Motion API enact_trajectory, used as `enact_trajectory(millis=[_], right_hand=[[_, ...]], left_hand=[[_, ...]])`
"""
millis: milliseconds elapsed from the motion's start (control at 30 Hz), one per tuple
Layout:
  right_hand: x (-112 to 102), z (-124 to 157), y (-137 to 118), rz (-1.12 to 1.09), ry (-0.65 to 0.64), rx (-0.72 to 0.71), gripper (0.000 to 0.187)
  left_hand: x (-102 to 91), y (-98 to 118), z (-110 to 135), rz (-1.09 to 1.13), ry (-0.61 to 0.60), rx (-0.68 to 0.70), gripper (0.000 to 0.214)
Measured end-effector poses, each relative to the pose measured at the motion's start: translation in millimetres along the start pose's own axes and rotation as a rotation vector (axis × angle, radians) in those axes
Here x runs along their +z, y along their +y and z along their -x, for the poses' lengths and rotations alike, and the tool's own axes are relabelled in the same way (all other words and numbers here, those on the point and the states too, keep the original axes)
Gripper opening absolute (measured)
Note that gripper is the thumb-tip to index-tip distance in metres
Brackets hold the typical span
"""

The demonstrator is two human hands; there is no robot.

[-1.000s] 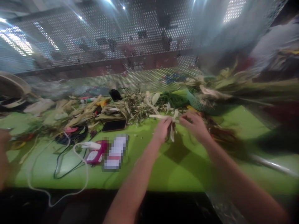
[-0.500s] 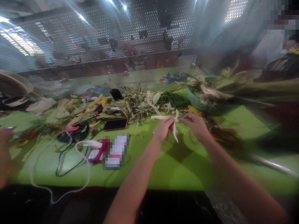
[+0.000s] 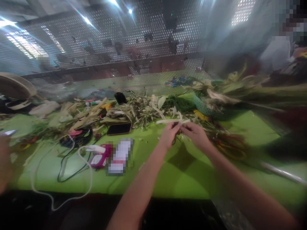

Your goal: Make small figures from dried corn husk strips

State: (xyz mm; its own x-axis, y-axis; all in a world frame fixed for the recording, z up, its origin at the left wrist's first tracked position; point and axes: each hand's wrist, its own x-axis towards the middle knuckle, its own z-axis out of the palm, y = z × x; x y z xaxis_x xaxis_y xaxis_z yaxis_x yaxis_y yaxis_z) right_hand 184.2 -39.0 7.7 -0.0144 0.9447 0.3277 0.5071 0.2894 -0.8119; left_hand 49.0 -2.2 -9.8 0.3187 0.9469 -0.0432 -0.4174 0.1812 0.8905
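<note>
Pale strips of dried leaf (image 3: pixel 165 121), crossed over one another, are held above the green table. My left hand (image 3: pixel 169 134) pinches them from the left, fingers closed near the crossing. Against it, fingertips almost touching, my right hand (image 3: pixel 195 132) is closed on the same strips. The exact crossing point is hidden behind the fingers. Behind both hands lies a heap of dried plant pieces (image 3: pixel 144 110). A phone with a lit, blurred screen (image 3: pixel 120 156) lies left of my left forearm.
A dark phone (image 3: pixel 119 128), a magenta device (image 3: pixel 102 156) and a white cable (image 3: pixel 91 179) lie to the left. The green basket (image 3: pixel 201 103) stands at back right, and a metal rod (image 3: pixel 283 172) lies at right. Another person's hand (image 3: pixel 4 163) shows at the left edge.
My right hand has moved left and now meets my left hand at the strips. The hanging strip end is no longer visible below the hands.
</note>
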Motion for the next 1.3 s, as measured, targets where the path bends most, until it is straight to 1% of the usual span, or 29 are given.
enact_trajectory(millis=[133,233,367,433,500,600,633,700,767,867,967,1067,1167,1233,1300], right_hand=[[-3,-2,0,0.101,-0.016,-0.152,0.022],[-4,-2,-2,0.169,-0.042,-0.255,0.02],[-2,-2,-2,0.245,-0.093,-0.315,0.021],[-3,-1,-2,0.286,-0.109,-0.319,0.023],[-6,0,-4,0.306,-0.086,-0.322,0.023],[-13,0,-7,0.27,0.047,-0.321,0.011],[-16,0,-8,0.256,0.087,-0.324,0.011],[-19,0,-9,0.256,0.11,-0.347,0.015],[-21,-2,-8,0.295,0.098,-0.373,0.012],[-21,-4,-5,0.375,0.096,-0.381,0.003],[-21,-5,-3,0.391,0.116,-0.377,0.005],[-19,-4,-2,0.309,0.158,-0.365,0.007],[-19,-3,-3,0.252,0.181,-0.356,0.009],[-22,-3,-6,0.218,0.196,-0.348,0.006],[-29,-4,-7,0.174,0.282,-0.31,0.006]], left_hand=[[1.5,2,0,0.063,-0.009,-0.008,0.036],[1.2,-2,-2,0.068,0.03,0.014,0.034],[-2.4,-4,-4,0.034,0.084,0.068,0.031],[-5.1,-1,-4,-0.052,0.093,0.084,0.031],[-7.3,5,-3,-0.214,0.095,0.104,0.029],[-6.7,12,-1,-0.502,0.088,0.158,0.017],[-5.1,13,-1,-0.575,0.073,0.18,0.012],[-0.3,12,1,-0.655,0.031,0.224,0.012],[4.7,8,3,-0.696,-0.023,0.245,0.015],[8.9,2,5,-0.764,-0.105,0.204,0.009],[9.2,-2,5,-0.756,-0.162,0.168,0.013],[8.8,-6,6,-0.704,-0.212,0.177,0.016],[9.7,-10,6,-0.625,-0.255,0.125,0.023],[9.8,-12,5,-0.541,-0.242,0.075,0.027],[8.5,-11,3,-0.476,-0.181,0.035,0.03]])
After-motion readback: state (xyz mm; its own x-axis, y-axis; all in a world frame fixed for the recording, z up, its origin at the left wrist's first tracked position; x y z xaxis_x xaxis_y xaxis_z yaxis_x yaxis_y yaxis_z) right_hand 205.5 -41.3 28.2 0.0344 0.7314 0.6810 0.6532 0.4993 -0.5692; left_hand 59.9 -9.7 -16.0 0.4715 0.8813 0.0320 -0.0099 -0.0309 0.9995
